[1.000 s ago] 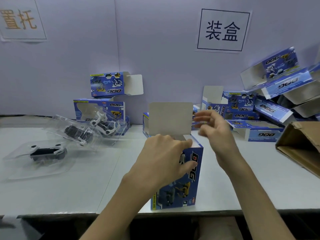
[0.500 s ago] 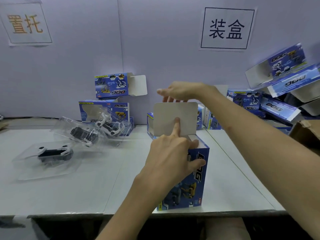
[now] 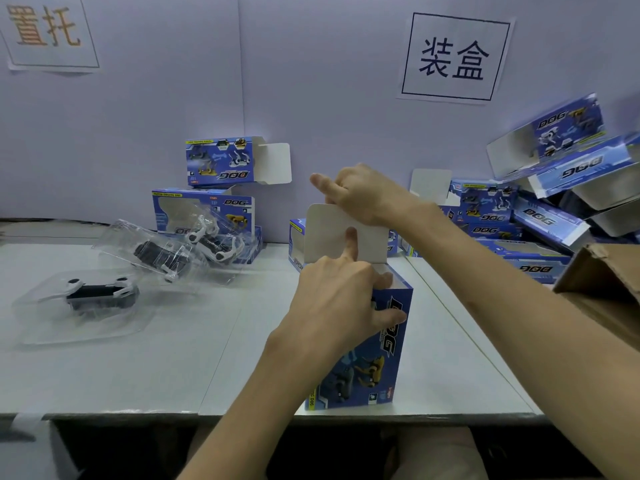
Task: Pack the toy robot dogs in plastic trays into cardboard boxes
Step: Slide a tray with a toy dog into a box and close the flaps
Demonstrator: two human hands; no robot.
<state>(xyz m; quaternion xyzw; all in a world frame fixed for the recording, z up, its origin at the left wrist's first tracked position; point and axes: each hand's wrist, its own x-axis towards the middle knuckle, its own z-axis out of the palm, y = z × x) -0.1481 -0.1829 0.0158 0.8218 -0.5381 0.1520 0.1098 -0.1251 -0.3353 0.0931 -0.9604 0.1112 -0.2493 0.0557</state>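
A blue cardboard box (image 3: 372, 355) stands on end near the table's front edge, its white top flap (image 3: 332, 242) raised. My left hand (image 3: 337, 306) grips the top of the box, its index finger pressed against the inside of the flap. My right hand (image 3: 360, 192) pinches the flap's upper edge from behind. What the box holds is hidden. Toy robot dogs in clear plastic trays lie to the left: one flat at the left (image 3: 93, 296), two leaning together further back (image 3: 180, 252).
Blue boxes stand stacked at the back left (image 3: 218, 161), and several more are piled at the back right (image 3: 540, 216). A brown carton (image 3: 602, 292) sits at the right edge. The white table (image 3: 138, 358) ends just in front of the box.
My right hand has come from the box's right side up to the flap's top edge and curled over it. My left index finger has risen against the flap. The box has stayed put.
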